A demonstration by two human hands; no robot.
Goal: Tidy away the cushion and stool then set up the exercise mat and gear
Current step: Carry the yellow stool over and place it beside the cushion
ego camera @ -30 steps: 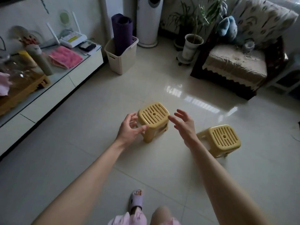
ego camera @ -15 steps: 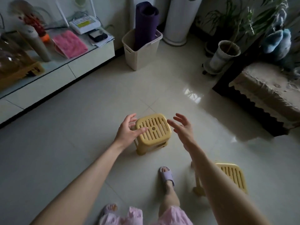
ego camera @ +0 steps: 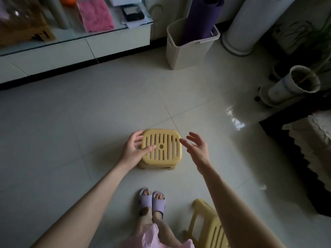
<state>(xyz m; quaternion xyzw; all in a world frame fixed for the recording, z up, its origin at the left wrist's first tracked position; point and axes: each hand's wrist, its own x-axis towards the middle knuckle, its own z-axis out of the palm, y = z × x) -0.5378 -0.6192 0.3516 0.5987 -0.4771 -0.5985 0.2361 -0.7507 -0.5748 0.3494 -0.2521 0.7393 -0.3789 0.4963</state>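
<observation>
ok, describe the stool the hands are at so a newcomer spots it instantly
On the pale tiled floor before the low white cabinet, look just ahead of the person's purple slippers. There stands a yellow plastic stool with a slotted seat, between the left hand and right hand. The second yellow stool is at the bottom edge, partly hidden by the right forearm.

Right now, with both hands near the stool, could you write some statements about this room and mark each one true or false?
1. The right hand grips the yellow slatted stool. False: it is open and apart from the stool.
2. The purple rolled mat stands in the beige basket. True.
3. The person is barefoot. False: lilac slippers are on the feet.
4. A second yellow stool is partly hidden by the right forearm. True.
</observation>
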